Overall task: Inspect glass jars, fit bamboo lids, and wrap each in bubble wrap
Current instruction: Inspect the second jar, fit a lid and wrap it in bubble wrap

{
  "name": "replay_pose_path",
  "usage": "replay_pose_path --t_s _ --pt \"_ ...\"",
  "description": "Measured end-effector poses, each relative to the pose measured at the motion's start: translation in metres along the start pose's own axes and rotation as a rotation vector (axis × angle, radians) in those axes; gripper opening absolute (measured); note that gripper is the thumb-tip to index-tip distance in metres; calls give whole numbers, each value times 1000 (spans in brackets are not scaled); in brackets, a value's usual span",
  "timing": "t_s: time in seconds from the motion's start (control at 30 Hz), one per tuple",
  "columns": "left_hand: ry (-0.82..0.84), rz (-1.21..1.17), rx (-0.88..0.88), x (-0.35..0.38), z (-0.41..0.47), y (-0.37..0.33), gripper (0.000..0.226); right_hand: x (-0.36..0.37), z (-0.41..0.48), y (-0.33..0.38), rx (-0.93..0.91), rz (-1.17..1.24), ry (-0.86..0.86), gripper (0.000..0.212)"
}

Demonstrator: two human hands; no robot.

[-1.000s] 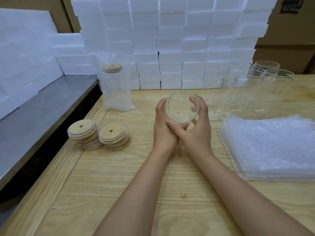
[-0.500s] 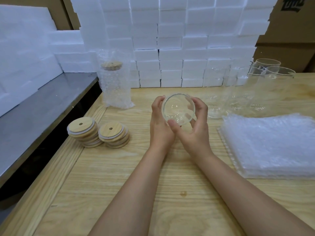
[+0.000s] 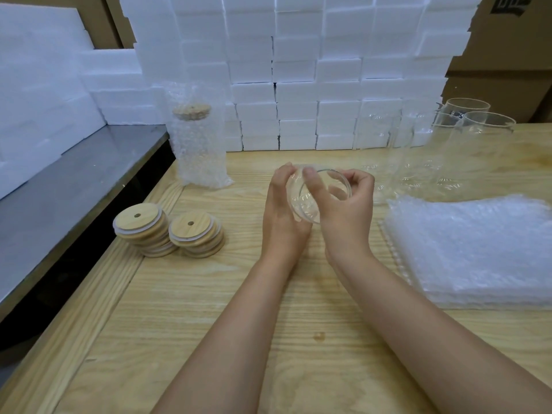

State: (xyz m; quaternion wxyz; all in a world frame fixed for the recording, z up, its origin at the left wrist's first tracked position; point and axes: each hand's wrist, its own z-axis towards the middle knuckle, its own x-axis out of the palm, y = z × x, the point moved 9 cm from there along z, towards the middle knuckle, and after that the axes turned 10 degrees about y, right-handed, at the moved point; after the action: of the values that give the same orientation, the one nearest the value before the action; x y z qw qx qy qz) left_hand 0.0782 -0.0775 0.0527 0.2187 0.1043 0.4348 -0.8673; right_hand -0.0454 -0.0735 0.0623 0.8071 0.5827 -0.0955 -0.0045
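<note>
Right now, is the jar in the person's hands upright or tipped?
Tipped. The glass jar lies sideways between the left hand and right hand, its open mouth facing the camera, no lid.

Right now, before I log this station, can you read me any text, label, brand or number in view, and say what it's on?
Dark printed mark on the cardboard box, top right: cut off by the frame edge and blurred, not readable.
Bamboo lids, glass jar, bubble wrap sheets, foam blocks: no text visible on any of them.
</note>
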Motion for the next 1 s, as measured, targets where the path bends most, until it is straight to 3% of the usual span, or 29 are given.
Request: replay_pose_path --t_s 0.17,0.3,0.6,0.83,1.0 --pt "9 43 19 2 0 2 75 -7 4 -4 20 54 -42 30" --pt "-2 53 20 1 1 2 76 -4 3 -7 52 75 -50 22" --pt "-17 40 0 0 1 2 79 5 8 -5 212 125 55 47" --pt "-39 68 -97 -3 1 12 75 14 12 4 181 -136 278 80" --pt "-64 56 -122 -7 1 13 76 20 13 9 140 -274 418 83"
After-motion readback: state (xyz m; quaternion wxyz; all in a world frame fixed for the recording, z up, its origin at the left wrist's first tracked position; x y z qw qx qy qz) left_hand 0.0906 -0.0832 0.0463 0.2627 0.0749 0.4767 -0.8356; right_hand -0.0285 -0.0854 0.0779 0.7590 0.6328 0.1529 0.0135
